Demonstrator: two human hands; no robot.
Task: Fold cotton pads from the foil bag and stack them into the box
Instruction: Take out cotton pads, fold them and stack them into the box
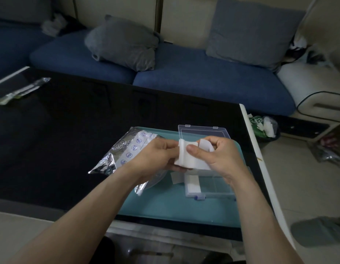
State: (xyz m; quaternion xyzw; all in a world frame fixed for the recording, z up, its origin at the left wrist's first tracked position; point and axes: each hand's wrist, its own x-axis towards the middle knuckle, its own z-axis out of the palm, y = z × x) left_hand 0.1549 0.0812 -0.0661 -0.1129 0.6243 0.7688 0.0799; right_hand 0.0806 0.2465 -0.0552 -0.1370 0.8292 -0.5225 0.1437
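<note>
Both hands raised above the teal rectangular tray (165, 210), gripping one white square cotton pad (186, 159) between them. Left hand (156, 155) at 9 o'clock of the pad, fingers curled under and pinching its left edge. Right hand (216, 157) at 3 o'clock, thumb pressed on the pad's face, fingers curled over the upper right corner, which is bent over. Clear plastic compartment box (209, 187) directly below the hands at 6 o'clock, lid (201, 131) standing open at 12. One folded white pad (193, 185) lying in the box's left compartment. Silver foil bag with blue printed icons (125, 151) at 9 o'clock of the box, partly on the tray, partly on the glossy black surface (70, 130). Blue sofa (203, 77) beyond, at 12 o'clock.
</note>
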